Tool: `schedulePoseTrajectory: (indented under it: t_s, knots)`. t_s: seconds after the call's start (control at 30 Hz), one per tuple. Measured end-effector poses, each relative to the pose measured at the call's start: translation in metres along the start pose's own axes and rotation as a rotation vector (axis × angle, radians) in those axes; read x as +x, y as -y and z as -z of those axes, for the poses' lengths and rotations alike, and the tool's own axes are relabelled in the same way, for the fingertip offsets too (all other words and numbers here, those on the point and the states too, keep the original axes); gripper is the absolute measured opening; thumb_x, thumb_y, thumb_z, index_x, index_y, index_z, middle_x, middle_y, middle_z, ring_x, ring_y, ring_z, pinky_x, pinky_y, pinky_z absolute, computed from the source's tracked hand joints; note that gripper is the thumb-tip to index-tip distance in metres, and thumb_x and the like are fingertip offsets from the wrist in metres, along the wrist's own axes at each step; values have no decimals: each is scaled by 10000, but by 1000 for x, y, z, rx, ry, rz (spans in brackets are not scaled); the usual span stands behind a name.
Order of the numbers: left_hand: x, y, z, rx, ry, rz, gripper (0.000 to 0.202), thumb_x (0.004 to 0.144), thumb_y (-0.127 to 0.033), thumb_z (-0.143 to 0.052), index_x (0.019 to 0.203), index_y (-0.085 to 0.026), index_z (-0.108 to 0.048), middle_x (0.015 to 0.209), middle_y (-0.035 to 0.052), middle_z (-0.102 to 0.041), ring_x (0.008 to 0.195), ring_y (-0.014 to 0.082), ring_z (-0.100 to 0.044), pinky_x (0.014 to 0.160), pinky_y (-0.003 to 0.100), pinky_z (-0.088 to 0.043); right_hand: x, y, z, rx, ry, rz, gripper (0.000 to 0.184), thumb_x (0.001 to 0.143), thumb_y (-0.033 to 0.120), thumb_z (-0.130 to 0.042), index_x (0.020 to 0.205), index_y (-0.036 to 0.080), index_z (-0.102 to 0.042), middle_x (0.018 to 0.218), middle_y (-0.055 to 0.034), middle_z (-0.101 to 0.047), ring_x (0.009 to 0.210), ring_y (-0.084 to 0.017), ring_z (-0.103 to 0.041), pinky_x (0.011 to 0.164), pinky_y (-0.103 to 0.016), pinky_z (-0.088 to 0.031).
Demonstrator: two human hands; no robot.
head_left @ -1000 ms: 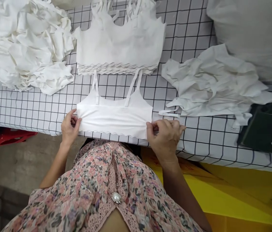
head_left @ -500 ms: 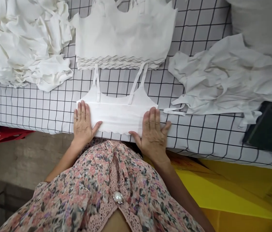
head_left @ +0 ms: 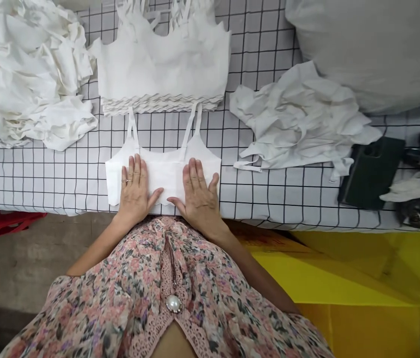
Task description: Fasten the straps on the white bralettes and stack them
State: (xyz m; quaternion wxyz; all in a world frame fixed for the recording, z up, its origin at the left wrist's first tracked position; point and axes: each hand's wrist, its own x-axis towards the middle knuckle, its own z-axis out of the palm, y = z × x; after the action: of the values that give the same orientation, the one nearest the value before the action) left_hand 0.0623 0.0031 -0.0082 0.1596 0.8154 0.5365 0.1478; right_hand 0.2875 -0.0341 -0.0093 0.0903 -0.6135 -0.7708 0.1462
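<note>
Smoothing is the step we judge to be in hand: both palms lie flat on a white strap top (head_left: 165, 171) spread at the near edge of the bench (head_left: 288, 199), its straps pointing to 12 o'clock. Our left hand (head_left: 134, 191) presses the garment's left half and our right hand (head_left: 197, 196) its right half, thumbs angled toward each other. Neither grip is closed on anything; the fingers are stretched out and rest on the cloth. At 12 o'clock from the top sits a neat stack (head_left: 163, 74) of like pieces, and the strap ends reach its scalloped hem. A loose heap (head_left: 27, 74) lies at 10 o'clock, a crumpled pile (head_left: 299, 119) at 2 o'clock and a dark case (head_left: 372, 171) at 3 o'clock. Any lift from here would, in our view, call for pinching both side edges evenly so the cloth stays flat.
</note>
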Motion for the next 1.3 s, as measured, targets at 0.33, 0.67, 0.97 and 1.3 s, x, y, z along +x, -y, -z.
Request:
schedulePoseTrajectory:
  t_s: [0.33, 0.67, 0.97, 1.3]
  knots:
    - [-19, 22, 19, -15, -62, 148, 1108, 1020, -701, -606, 1789, -153, -26, 1850, 221, -18, 1744, 392, 43, 1407, 686, 55, -34, -27, 10, -81, -53, -170, 945, 1116, 588, -329, 1754, 109, 178, 1826, -292, -83, 1718, -437, -149, 1306, -796, -117]
    - [-6, 6, -1, -27, -1, 4, 1065, 1050, -688, -556, 1787, -170, 12, 1851, 205, -32, 1748, 348, -3, 1433, 631, -48, -6, -16, 0, -18, 29, -101, 934, 1111, 658, -263, 1768, 119, 124, 1843, -231, -52, 1741, -360, -92, 1334, -762, -132]
    - [-33, 44, 20, 1, -114, 106, 1035, 1039, -681, -585, 1793, -183, -80, 1844, 211, -99, 1741, 396, -13, 1393, 716, 52, -26, -31, 5, -46, -26, -63, 856, 1122, 591, -307, 1780, 103, -58, 1826, -243, -150, 1726, -375, -175, 1314, -772, -189]
    - [-16, 55, 49, -65, -325, -34, 815, 1061, -413, -680, 1760, -334, -266, 1806, 164, -321, 1708, 378, -266, 1372, 735, -208, 16, -150, 87, -172, -316, -209, 342, 1058, 313, -533, 1217, 142, -782, 1258, -190, -749, 1286, -367, -623, 1187, -645, -429]
